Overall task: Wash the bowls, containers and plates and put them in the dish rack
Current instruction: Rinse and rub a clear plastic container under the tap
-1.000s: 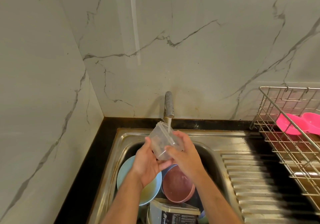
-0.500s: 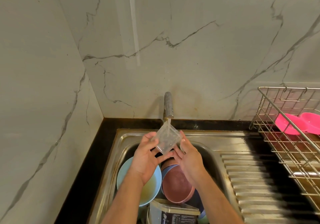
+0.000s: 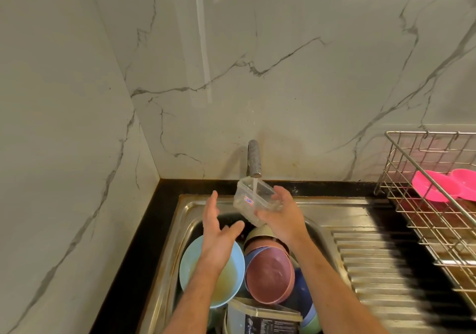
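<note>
Head view, right hand (image 3: 282, 219) gripping a clear container (image 3: 253, 201) under the running tap (image 3: 254, 159), left hand (image 3: 219, 228) apart from it with fingers spread, bowls in the sink (image 3: 164, 269) below, dish rack (image 3: 438, 199) at right.

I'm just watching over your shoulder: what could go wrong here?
Only the right hand holds the wet clear container under the tap; it may slip onto the bowls piled below. The left hand is off it. Water hitting the tilted container could splash out of the sink.
</note>
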